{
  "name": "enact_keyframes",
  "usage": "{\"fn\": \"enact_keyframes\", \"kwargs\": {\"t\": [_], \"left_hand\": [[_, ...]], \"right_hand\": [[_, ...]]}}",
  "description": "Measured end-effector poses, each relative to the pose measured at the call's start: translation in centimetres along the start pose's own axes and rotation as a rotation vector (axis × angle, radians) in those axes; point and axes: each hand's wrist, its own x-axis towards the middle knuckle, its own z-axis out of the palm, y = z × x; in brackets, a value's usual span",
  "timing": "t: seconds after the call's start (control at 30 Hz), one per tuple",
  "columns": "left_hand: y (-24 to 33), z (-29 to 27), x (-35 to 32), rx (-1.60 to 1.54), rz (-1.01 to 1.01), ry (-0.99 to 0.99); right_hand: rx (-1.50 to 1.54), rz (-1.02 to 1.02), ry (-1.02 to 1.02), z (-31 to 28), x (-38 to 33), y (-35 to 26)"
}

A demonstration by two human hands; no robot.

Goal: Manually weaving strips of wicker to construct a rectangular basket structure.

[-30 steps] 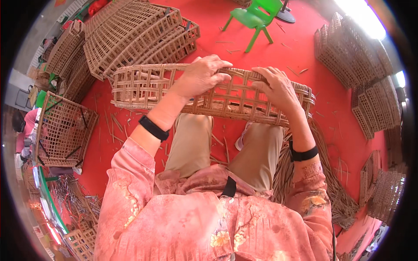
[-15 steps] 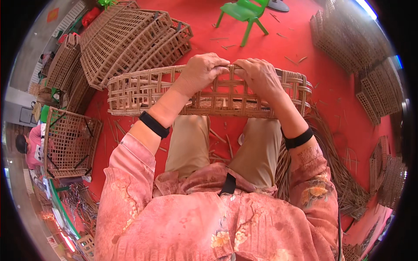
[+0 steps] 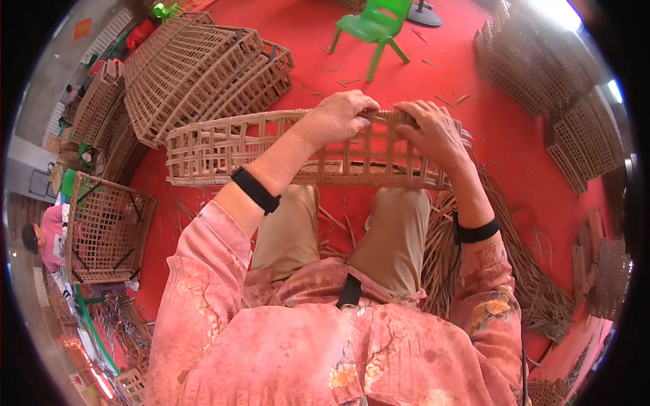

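Note:
A long woven cane basket (image 3: 217, 155) with an open lattice side spans the space just beyond my knees. My left hand (image 3: 340, 118) is closed over its upper rim near the middle, fingers bent around the edge. A short way to the right, my right hand (image 3: 433, 132) grips the same rim, its fingers curled over the top. The fingertips behind the rim are partly hidden. Between the two hands a short stretch of the bound rim shows. My forearms cover parts of the lattice.
Stacked woven baskets (image 3: 196, 74) stand at the far left, with more basket stacks (image 3: 542, 74) at the far right. A bundle of loose cane strips (image 3: 521, 271) lies right of my legs. Beyond the basket is a green plastic chair (image 3: 372, 27). Cane scraps litter the red floor (image 3: 311, 74).
Both hands have shifted right along the rim, the right one further, so the gap between them is wider. The hands sit slightly lower in the picture.

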Motion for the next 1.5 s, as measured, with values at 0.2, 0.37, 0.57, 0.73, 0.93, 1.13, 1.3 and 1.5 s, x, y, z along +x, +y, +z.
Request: {"fn": "enact_keyframes", "kwargs": {"t": [0.2,0.37,0.57,0.73,0.93,1.13,1.3,1.5], "left_hand": [[-0.9,0.1,-0.7,0.054,0.186,0.040],[-0.9,0.7,-0.5,0.055,0.163,0.080],[-1.6,0.1,-0.5,-0.045,0.022,0.117],[-1.5,1.0,1.3,-0.090,0.139,0.087],[-1.3,-0.6,0.4,-0.217,-0.132,-0.108],[2.4,3.1,3.4,-0.022,-0.018,-0.030],[0.8,4.4,3.4,0.222,0.107,0.104],[1.2,8.5,6.0,0.046,0.178,0.154]], "right_hand": [[-0.024,-0.110,0.042,0.8,-0.6,-0.1],[-0.116,-0.112,0.098,1.8,-0.7,0.2],[-0.147,-0.177,0.135,2.8,0.3,0.7],[-0.106,-0.101,0.148,1.9,-0.5,2.6],[0.015,-0.030,0.154,0.1,-1.1,1.3],[0.015,0.089,0.040,-2.0,-3.2,5.0],[-0.025,-0.033,0.043,-0.9,-1.4,3.5],[-0.045,-0.007,0.125,-0.4,-5.8,7.2]]}}
